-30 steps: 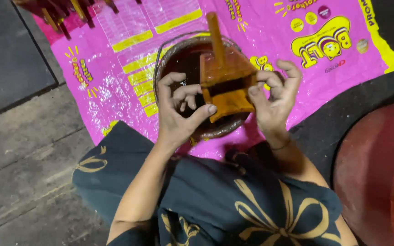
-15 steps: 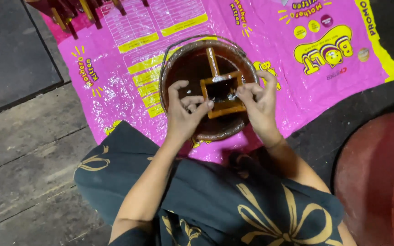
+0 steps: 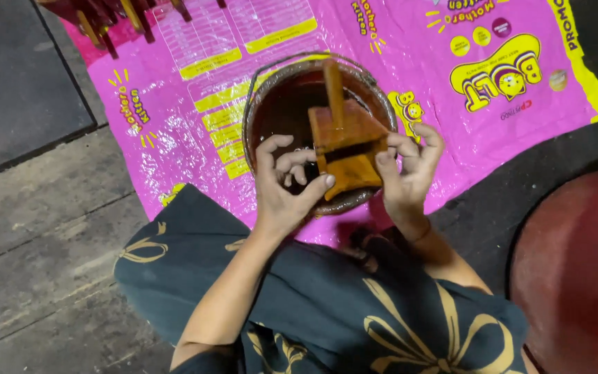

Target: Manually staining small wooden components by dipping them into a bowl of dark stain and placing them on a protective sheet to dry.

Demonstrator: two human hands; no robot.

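Observation:
I hold a small wet brown wooden piece, a flat block with a stick standing up from it, above a round bucket of dark brown liquid. My left hand grips the block's lower left corner with thumb and fingers. My right hand pinches its right edge. Both hands are stained by the liquid. The bucket stands on a pink printed plastic sheet on the floor in front of my lap, which is covered by a dark cloth with gold patterns.
Several stained wooden sticks lie at the sheet's top left corner. A large red round tub sits at the right edge. Grey wooden floorboards run along the left.
One second ago the piece was held above the bucket; half a second ago it was down in the liquid; now both hands have lifted it out again, wet.

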